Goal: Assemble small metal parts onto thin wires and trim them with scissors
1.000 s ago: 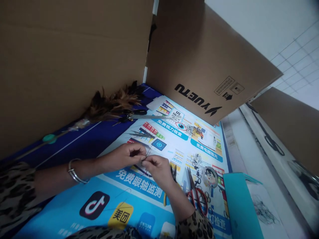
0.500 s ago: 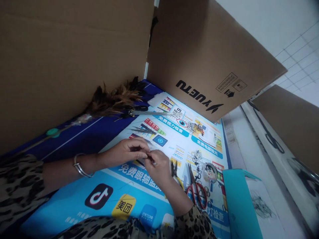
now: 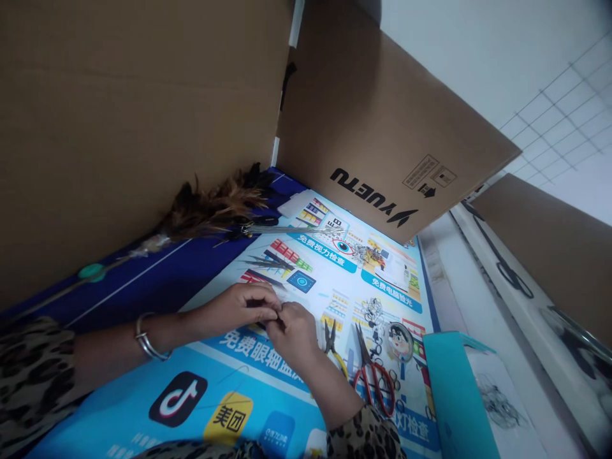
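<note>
My left hand and my right hand meet fingertip to fingertip over the printed blue-and-white sheet. Both are closed in a pinch; whatever lies between the fingers is too small and hidden to name. Just right of my right hand lie pliers with yellow handles. Beside them are scissors with red handles, blades pointing away. Small dark rings and a tangle of fine wire pieces are spread around the scissors. Thin dark pointed strips lie beyond my left hand.
A bundle of thin metal wires lies at the back, near a brown feather duster. Cardboard walls stand behind and at left. A teal box at right has tangled wire by it.
The whole view has shifted slightly, so things appear lower and a little further left. My hands stay pinched together in much the same pose.
</note>
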